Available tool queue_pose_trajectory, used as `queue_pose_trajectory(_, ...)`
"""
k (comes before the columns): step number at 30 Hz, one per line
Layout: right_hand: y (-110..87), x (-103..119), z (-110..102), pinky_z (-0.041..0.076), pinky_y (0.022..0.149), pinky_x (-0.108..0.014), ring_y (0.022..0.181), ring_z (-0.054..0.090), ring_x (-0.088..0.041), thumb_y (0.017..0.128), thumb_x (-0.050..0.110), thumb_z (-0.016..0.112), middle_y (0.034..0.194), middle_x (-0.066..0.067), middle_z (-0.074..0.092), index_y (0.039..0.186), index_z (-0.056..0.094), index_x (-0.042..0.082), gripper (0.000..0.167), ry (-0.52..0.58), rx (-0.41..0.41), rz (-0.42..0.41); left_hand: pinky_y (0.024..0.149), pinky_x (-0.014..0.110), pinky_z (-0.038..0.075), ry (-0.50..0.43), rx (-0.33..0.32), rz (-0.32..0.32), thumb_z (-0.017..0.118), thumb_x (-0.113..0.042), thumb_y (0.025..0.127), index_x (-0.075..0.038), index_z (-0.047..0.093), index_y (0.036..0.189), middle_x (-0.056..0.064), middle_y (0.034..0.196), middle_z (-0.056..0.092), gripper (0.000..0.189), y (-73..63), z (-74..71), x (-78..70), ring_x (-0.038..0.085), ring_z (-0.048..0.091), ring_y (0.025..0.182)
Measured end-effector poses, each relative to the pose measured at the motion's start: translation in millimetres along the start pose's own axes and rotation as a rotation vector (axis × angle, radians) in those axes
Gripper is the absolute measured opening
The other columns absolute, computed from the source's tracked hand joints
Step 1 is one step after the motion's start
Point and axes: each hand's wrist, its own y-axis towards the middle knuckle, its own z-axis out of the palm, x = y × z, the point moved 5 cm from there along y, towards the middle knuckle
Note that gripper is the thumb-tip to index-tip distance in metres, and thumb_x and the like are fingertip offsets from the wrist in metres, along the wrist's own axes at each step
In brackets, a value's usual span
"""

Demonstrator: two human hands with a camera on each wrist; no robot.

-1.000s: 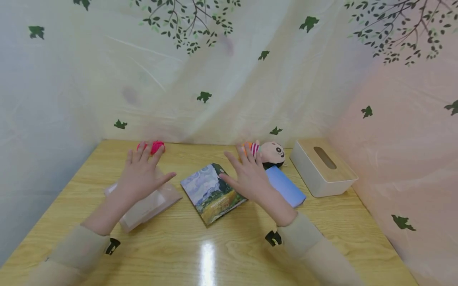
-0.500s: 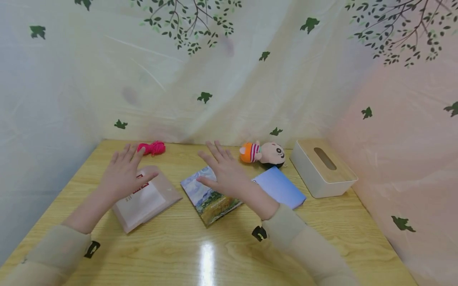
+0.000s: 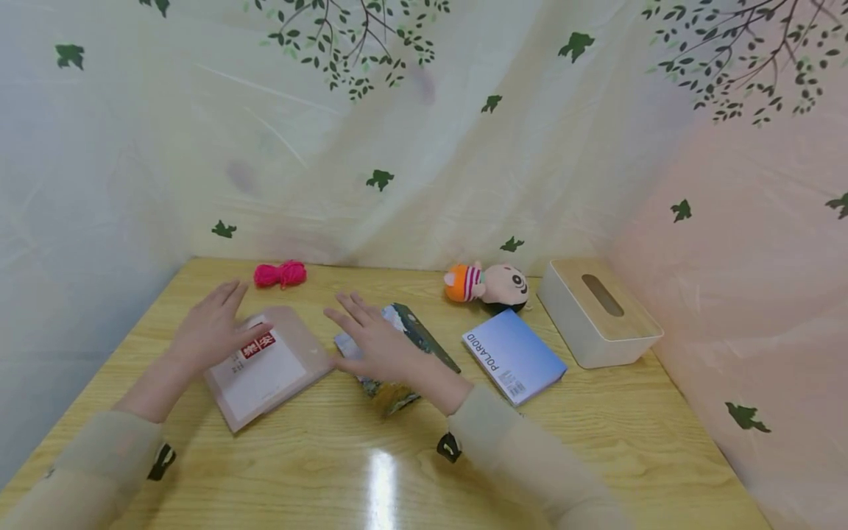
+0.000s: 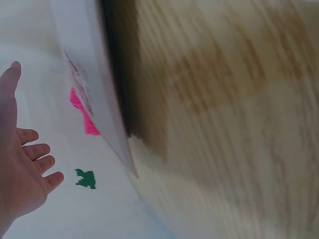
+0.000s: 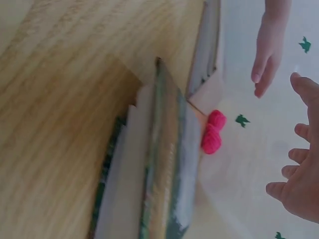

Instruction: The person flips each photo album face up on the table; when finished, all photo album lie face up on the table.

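Observation:
My left hand [image 3: 215, 327] hovers over the upper left part of a flat, pale pink packet [image 3: 271, 383] with a red label, fingers extended. In the left wrist view that hand [image 4: 25, 169] is apart from the packet [image 4: 94, 64] and holds nothing. My right hand [image 3: 380, 350] is above a book [image 3: 424, 335] with a painted landscape cover, hiding much of it. The right wrist view shows the same book [image 5: 167, 164] lying near the right hand [image 5: 301, 164], whose fingers are spread and grip nothing.
A blue POLAROID box [image 3: 517, 357] lies right of the book. Behind it are a doll [image 3: 493, 285] and a white tissue box [image 3: 599, 316] with a wooden lid. Pink yarn [image 3: 280, 274] sits at the table's back edge, before a curtain [image 3: 424, 169].
Both hands have moved left, the right one farther, from the book's right side to over its left part. The POLAROID box and doll are uncovered. Nothing on the table has moved.

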Motion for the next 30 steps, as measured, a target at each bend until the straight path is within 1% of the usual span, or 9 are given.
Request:
queue_pose_trajectory(3, 6.2, 2, 15, 0.021, 0.116, -0.038, 0.145, 0.014, -0.025, 0.090, 0.044, 0.060, 0.159, -0.009, 0.010, 0.150, 0.023, 0.017, 0.076, -0.003, 0.001, -0.022, 0.103, 0.065, 0.025, -0.009, 0.025, -0.017, 0.053, -0.062, 0.086, 0.010, 0.025, 0.143, 0.036, 0.144, 0.024, 0.096, 1.0, 7.1, 7.1, 0.051, 0.024, 0.132)
queue_pose_trajectory(7, 12.4, 5, 32, 0.026, 0.113, -0.033, 0.142, 0.024, -0.025, 0.089, 0.042, 0.062, 0.158, -0.010, 0.014, 0.150, 0.025, 0.015, 0.076, 0.047, 0.037, -0.029, 0.101, 0.068, 0.024, -0.052, 0.070, -0.040, 0.055, -0.061, 0.085, 0.010, 0.025, 0.143, 0.037, 0.145, 0.022, 0.097, 3.1, 14.8, 15.0, 0.054, 0.022, 0.131)
queue_pose_trajectory(10, 15.6, 6, 41, 0.026, 0.113, -0.032, 0.141, 0.027, -0.025, 0.088, 0.042, 0.064, 0.157, -0.009, 0.017, 0.150, 0.026, 0.014, 0.077, 0.052, 0.073, -0.033, 0.102, 0.069, 0.022, -0.110, 0.123, -0.062, 0.056, -0.064, 0.083, 0.009, 0.024, 0.144, 0.036, 0.146, 0.021, 0.101, 5.2, 20.7, 19.9, 0.054, 0.021, 0.131)
queue_pose_trajectory(12, 18.0, 5, 47, 0.026, 0.113, -0.033, 0.140, 0.029, -0.024, 0.088, 0.043, 0.064, 0.155, -0.010, 0.023, 0.149, 0.027, 0.013, 0.078, 0.029, 0.096, -0.039, 0.103, 0.067, 0.021, -0.158, 0.162, -0.075, 0.057, -0.067, 0.080, 0.009, 0.024, 0.145, 0.036, 0.146, 0.021, 0.105, 7.0, 25.3, 22.7, 0.054, 0.020, 0.132)
queue_pose_trajectory(14, 20.5, 3, 53, 0.025, 0.114, -0.035, 0.139, 0.030, -0.024, 0.087, 0.045, 0.064, 0.152, -0.010, 0.030, 0.148, 0.030, 0.012, 0.077, 0.004, 0.125, -0.038, 0.105, 0.066, 0.020, -0.219, 0.195, -0.082, 0.059, -0.066, 0.080, 0.009, 0.024, 0.144, 0.036, 0.145, 0.023, 0.105, 9.2, 29.8, 24.8, 0.054, 0.021, 0.132)
queue_pose_trajectory(18, 25.7, 0, 62, 0.022, 0.115, -0.040, 0.139, 0.031, -0.023, 0.088, 0.045, 0.062, 0.147, -0.007, 0.040, 0.144, 0.038, 0.012, 0.069, 0.007, 0.191, -0.002, 0.106, 0.063, 0.022, -0.315, 0.237, -0.067, 0.064, -0.061, 0.079, 0.011, 0.028, 0.142, 0.036, 0.142, 0.030, 0.102, 13.3, 38.2, 27.8, 0.053, 0.025, 0.130)
queue_pose_trajectory(21, 28.8, -1, 67, 0.020, 0.115, -0.041, 0.139, 0.031, -0.022, 0.088, 0.044, 0.062, 0.146, -0.003, 0.043, 0.142, 0.042, 0.015, 0.064, 0.010, 0.226, 0.024, 0.106, 0.062, 0.024, -0.347, 0.255, -0.053, 0.065, -0.059, 0.079, 0.011, 0.031, 0.141, 0.035, 0.140, 0.034, 0.100, 15.0, 43.6, 29.3, 0.051, 0.029, 0.129)
queue_pose_trajectory(24, 32.0, -1, 70, 0.022, 0.115, -0.042, 0.137, 0.036, -0.019, 0.089, 0.044, 0.062, 0.143, -0.001, 0.046, 0.141, 0.044, 0.017, 0.062, -0.007, 0.231, 0.032, 0.105, 0.062, 0.025, -0.373, 0.269, -0.061, 0.065, -0.059, 0.079, 0.009, 0.032, 0.140, 0.034, 0.140, 0.035, 0.097, 15.4, 47.6, 30.1, 0.050, 0.031, 0.129)
queue_pose_trajectory(30, 38.3, 1, 74, 0.027, 0.113, -0.041, 0.125, 0.047, -0.013, 0.091, 0.041, 0.060, 0.132, 0.002, 0.054, 0.138, 0.046, 0.019, 0.054, -0.031, 0.196, 0.038, 0.104, 0.061, 0.028, -0.417, 0.280, -0.101, 0.065, -0.057, 0.080, 0.006, 0.031, 0.142, 0.033, 0.140, 0.035, 0.095, 14.4, 51.6, 32.1, 0.048, 0.036, 0.127)
